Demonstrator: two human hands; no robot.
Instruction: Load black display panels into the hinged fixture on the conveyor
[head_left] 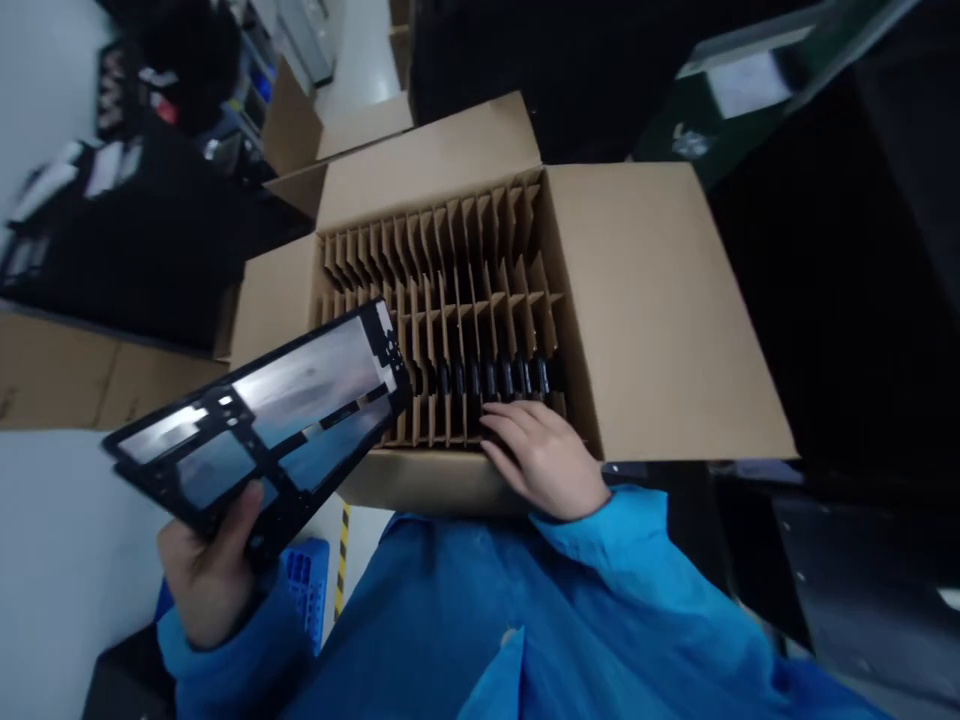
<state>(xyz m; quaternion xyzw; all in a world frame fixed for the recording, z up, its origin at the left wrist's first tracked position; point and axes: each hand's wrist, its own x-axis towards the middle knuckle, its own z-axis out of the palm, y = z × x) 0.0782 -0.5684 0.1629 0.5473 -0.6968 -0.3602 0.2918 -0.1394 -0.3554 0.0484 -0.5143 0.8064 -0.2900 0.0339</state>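
Note:
My left hand (214,570) grips the near corner of a flat black frame panel (270,420) with shiny grey plates on it, holding it tilted over the left side of an open cardboard box (660,320). Cardboard dividers (442,280) split the box into narrow slots. Several black parts (495,380) stand in the nearest row of slots. My right hand (544,455) lies over that near row, fingers bent and together, resting on the tops of the black parts. Whether it holds one I cannot tell. Both arms wear blue sleeves.
More cardboard boxes (352,130) stand behind and to the left. A blue plastic crate (307,585) and a yellow-black floor stripe (343,560) show below the box. Dark equipment (847,250) fills the right side, dark shelving (135,220) the left.

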